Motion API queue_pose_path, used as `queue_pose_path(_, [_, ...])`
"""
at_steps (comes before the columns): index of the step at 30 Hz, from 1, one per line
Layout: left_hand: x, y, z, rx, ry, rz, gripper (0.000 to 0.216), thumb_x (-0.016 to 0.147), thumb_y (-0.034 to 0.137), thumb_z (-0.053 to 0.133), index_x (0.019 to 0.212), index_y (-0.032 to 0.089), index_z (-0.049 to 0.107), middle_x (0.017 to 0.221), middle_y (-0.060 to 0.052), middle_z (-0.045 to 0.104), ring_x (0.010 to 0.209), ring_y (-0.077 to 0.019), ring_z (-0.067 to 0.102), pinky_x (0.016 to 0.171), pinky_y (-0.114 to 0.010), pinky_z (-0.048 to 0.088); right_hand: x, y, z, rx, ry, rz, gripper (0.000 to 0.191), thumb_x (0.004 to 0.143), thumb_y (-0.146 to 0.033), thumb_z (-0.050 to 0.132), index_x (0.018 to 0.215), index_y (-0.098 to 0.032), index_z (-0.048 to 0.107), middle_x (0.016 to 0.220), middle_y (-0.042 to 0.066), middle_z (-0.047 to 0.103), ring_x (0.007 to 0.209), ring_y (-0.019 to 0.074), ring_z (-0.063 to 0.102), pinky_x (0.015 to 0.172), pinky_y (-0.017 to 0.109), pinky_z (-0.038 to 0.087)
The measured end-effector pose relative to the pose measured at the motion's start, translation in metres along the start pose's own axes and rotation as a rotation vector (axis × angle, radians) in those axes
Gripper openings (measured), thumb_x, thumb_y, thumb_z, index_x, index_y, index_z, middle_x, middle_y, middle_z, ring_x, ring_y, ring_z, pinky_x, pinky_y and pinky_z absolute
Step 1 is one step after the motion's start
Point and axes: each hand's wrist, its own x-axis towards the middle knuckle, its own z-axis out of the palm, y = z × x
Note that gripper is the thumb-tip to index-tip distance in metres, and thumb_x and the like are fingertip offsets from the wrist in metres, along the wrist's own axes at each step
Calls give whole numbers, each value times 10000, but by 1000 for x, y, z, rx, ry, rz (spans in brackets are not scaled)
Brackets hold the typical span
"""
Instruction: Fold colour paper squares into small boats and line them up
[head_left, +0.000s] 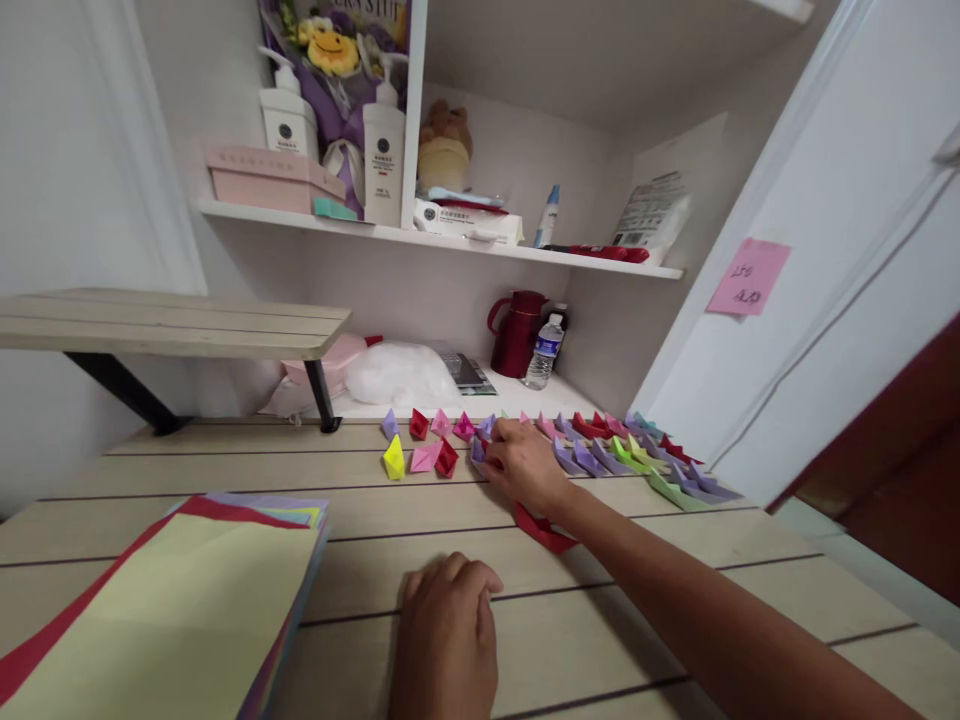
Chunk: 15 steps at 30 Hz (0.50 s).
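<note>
By the back edge (360, 421), right hand (525, 465) pinches purple boat (478, 453), empty left hand (448, 635) half-open on bare planks (360, 570).

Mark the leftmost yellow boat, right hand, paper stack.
Leftmost yellow boat (394, 459): head view, middle of its body.
Right hand (526, 466): head view, back of the hand.
Paper stack (174, 612): head view, top sheet's middle.

Bouquet wrap (375, 9), beyond and up-left of right fingers (498, 456): "ERS STU" legible, cut off. Pink note (748, 277), up-right of them: two handwritten lines, can't make out. Pump bottles (384, 165) up-left, wipes pack (466, 222) above, water bottle (545, 350) beyond, slightly right: labels too small/blurred.
</note>
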Motion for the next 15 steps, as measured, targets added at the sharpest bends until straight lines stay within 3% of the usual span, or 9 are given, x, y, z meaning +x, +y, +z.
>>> queue_pose_path(5, [-1,-3,7,-5,73,20,335,848,27,409,849,257,652,861,10,676,886,-197,612,819,-381,355,4,-5,1,46,13,46,149,844,-266,655,750,-184,735,890,56,605,803,181,541,720,298,355])
queue_pose_path(9, [-1,-3,7,-15,83,16,333,842,20,421,839,259,653,858,14,679,882,-197,615,815,-381,348,7,-7,-1,114,40,112,212,861,-376,655,772,-205,742,901,40,605,770,164,557,687,278,373])
queue_pose_path(12, [-1,-2,4,-16,60,13,338,852,28,408,854,261,653,867,14,681,900,-196,619,825,-381,351,9,-3,-10,166,82,182,343,939,-442,538,791,-207,739,883,34,592,755,148,576,689,263,396])
queue_pose_path(15, [0,0,1,-10,14,9,333,861,38,392,861,252,647,896,11,683,929,-198,619,835,-382,354,8,9,-22,197,139,263,359,989,-378,448,860,-198,731,873,35,583,790,150,599,721,256,419])
